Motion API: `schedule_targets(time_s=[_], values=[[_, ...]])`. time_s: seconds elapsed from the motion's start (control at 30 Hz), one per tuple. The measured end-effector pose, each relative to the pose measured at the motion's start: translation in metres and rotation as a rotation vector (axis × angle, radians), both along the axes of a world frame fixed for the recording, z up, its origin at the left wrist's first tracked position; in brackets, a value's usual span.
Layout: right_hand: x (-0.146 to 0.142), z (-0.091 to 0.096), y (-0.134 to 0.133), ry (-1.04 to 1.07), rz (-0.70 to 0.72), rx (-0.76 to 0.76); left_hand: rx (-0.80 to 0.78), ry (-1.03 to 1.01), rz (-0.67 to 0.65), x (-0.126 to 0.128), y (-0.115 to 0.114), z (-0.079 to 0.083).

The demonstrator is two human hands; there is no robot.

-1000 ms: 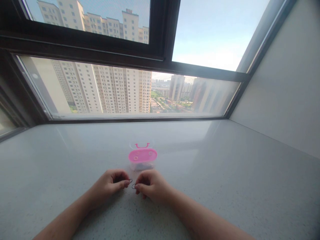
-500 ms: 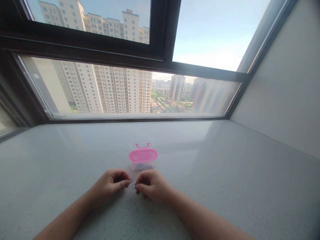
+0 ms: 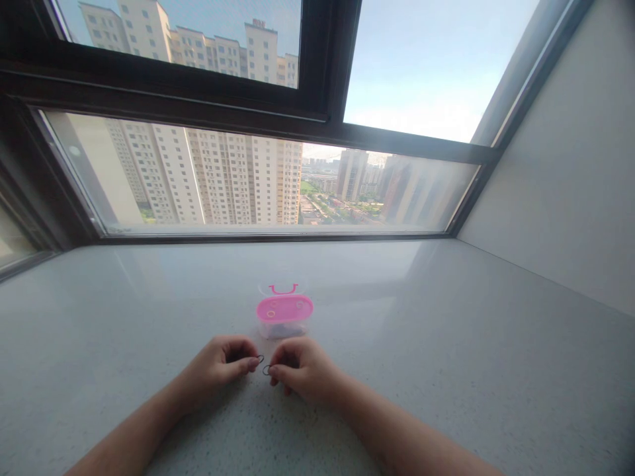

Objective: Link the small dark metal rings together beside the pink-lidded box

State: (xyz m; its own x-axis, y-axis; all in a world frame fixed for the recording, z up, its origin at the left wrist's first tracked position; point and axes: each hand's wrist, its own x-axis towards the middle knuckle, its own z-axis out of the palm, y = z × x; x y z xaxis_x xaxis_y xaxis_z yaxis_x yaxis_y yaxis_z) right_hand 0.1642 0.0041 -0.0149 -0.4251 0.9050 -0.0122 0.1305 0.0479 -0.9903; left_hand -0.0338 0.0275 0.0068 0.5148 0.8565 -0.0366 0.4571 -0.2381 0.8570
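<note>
My left hand (image 3: 231, 357) pinches a small thin dark ring (image 3: 260, 359) between thumb and fingertips, with part of the ring sticking out to the right. Facing it, my right hand (image 3: 300, 363) grips a second dark ring (image 3: 266, 370), whose loop points left. The two rings are close together, with a narrow gap between them. Just beyond my hands stands a clear plastic box with a pink oval lid (image 3: 285, 309). Several small light-coloured rings (image 3: 270, 314) lie or show on the lid. What the box contains is a dark blur behind its wall.
The box stands on a pale speckled sill or counter (image 3: 421, 344). Behind the box is a clear piece with a pink handle (image 3: 283, 289). A dark window frame (image 3: 278, 238) bounds the far side, and a white wall (image 3: 570, 185) rises at the right.
</note>
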Motion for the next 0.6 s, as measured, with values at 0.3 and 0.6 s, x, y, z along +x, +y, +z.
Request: schedule_targets(time_s=[0.3,0.6], values=[[-0.0007,-0.0012,-0.0004,-0.012,-0.006,-0.012,-0.009,-0.003,-0.002,0.0000,-0.0009,0.0011],[-0.0002,-0.0027,0.0006,-0.008,-0.006,0.000,-0.014,-0.006,0.001,0.0005,-0.0011,0.0013]])
